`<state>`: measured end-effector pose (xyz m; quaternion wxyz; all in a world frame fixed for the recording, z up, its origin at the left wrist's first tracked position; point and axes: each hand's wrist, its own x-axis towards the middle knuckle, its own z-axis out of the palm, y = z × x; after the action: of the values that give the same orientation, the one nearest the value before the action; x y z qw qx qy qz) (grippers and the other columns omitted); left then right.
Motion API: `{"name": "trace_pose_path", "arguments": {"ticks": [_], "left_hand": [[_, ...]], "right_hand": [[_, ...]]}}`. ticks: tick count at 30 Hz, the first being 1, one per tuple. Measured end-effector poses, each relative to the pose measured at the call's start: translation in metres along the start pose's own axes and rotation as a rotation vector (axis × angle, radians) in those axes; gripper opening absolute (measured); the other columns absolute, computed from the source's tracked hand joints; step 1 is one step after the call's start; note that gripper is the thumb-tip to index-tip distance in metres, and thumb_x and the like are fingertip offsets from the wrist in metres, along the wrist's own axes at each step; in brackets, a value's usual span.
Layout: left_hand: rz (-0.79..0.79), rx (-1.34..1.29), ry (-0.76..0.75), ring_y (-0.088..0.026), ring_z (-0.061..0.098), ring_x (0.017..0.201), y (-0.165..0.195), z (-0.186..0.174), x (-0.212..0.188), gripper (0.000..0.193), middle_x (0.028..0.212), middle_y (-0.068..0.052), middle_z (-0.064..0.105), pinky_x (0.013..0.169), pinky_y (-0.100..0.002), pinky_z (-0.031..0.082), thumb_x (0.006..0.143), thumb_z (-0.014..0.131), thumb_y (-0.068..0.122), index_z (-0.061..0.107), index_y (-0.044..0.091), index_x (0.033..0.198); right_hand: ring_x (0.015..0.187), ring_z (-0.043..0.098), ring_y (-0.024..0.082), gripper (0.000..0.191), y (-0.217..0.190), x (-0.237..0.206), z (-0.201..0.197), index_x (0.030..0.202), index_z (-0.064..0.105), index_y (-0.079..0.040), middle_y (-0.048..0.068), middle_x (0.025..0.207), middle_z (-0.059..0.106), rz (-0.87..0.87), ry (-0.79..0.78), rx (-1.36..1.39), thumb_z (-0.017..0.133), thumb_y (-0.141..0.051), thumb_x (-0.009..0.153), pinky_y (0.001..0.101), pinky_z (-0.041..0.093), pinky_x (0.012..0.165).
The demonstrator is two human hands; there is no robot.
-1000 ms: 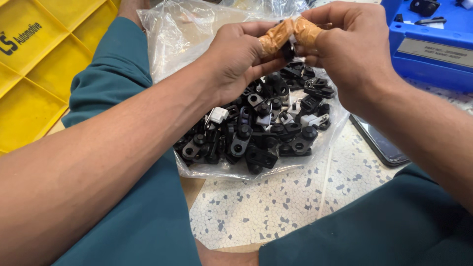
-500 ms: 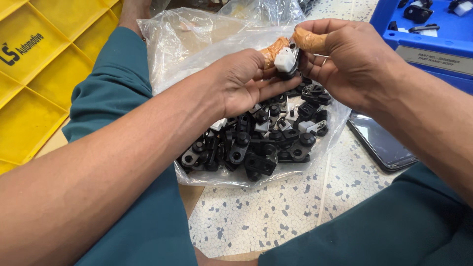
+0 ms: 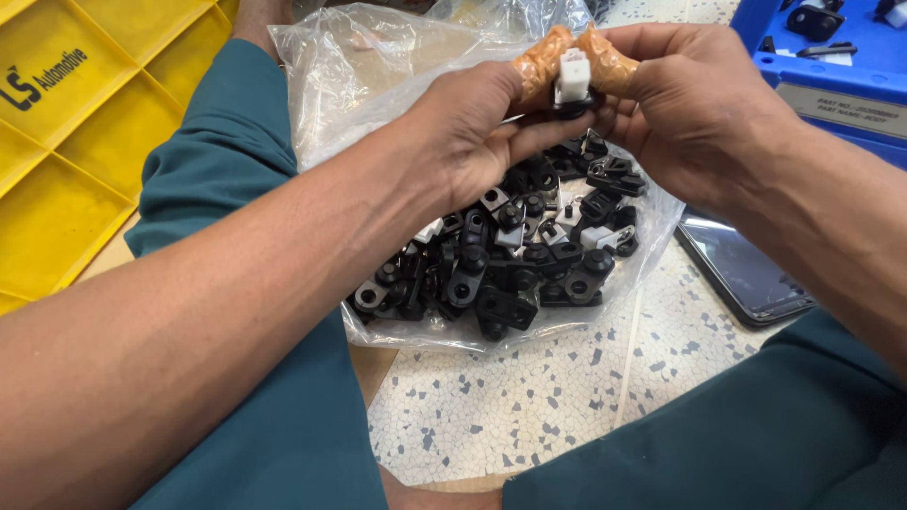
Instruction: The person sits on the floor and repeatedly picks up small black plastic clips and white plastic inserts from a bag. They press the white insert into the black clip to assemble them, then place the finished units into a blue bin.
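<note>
Both hands point(image 3: 472, 127) point(image 3: 690, 104) pinch a white clip point(image 3: 572, 77) (fingers taped) above black parts point(image 3: 515, 260).

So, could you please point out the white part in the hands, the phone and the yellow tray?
White part point(image 3: 573, 76), head view, on its front face between the taped fingertips.
Phone point(image 3: 742, 269), head view, on its dark screen.
Yellow tray point(image 3: 85, 142), head view, on a divider wall.
</note>
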<state>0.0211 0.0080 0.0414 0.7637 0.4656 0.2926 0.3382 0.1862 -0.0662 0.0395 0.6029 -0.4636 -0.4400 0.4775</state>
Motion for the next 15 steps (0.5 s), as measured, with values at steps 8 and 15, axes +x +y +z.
{"name": "trace_pose_path", "arguments": {"ticks": [8, 15], "left_hand": [[-0.02, 0.013, 0.018, -0.029, 0.074, 0.096, -0.006, 0.002, 0.006, 0.033, 0.116, -0.024, 0.065, 0.082, -0.03, 0.07, 0.094, 0.061, 0.005, 0.061, -0.014, 0.121], [-0.082, 0.012, -0.03, -0.027, 0.073, 0.106, -0.012, -0.005, 0.001, 0.037, 0.12, -0.019, 0.06, 0.088, -0.029, 0.069, 0.099, 0.06, 0.012, 0.056, -0.011, 0.128]], "right_hand": [[0.082, 0.071, 0.016, 0.018, 0.004, -0.001, 0.0, 0.115, 0.071, 0.001, 0.012, 0.104, 0.074, -0.089, 0.129, -0.176, 0.064, -0.006, 0.099, 0.0247, 0.06, 0.066], [0.086, 0.074, 0.011, 0.021, -0.002, 0.001, -0.006, 0.114, 0.071, 0.002, 0.009, 0.104, 0.074, -0.038, -0.067, -0.074, 0.066, -0.013, 0.1, 0.0243, 0.062, 0.074]]}}
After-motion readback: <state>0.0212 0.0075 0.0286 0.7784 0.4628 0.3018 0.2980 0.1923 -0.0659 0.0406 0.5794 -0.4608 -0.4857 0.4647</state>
